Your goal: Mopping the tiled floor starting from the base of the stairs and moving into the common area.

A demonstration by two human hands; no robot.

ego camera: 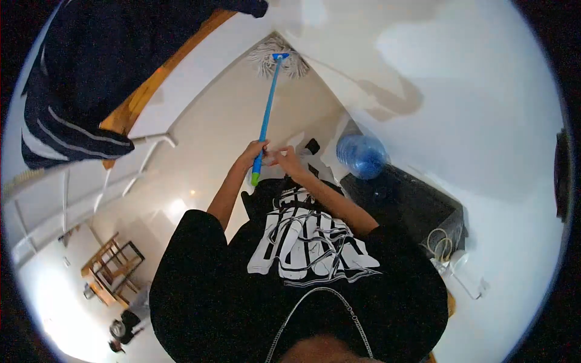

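Note:
My left hand (254,153) is closed around the lower part of a blue mop handle (268,106), just above its green end cap. From there the handle runs away from me to a blue socket (280,56). Grey-white mop strings (297,68) spread over the floor in the corner where two white walls meet. Just right of the handle is my right hand (290,163), its fingers bent towards the left hand. Something pale and translucent shows between the hands; whether the right fingers hold it is unclear.
A large blue water bottle (363,156) lies by the right wall, beside a dark slab (399,199). Dark clothing (91,68) hangs over a wooden edge at upper left, above a white metal rack (102,190). Wooden furniture (113,270) stands at lower left.

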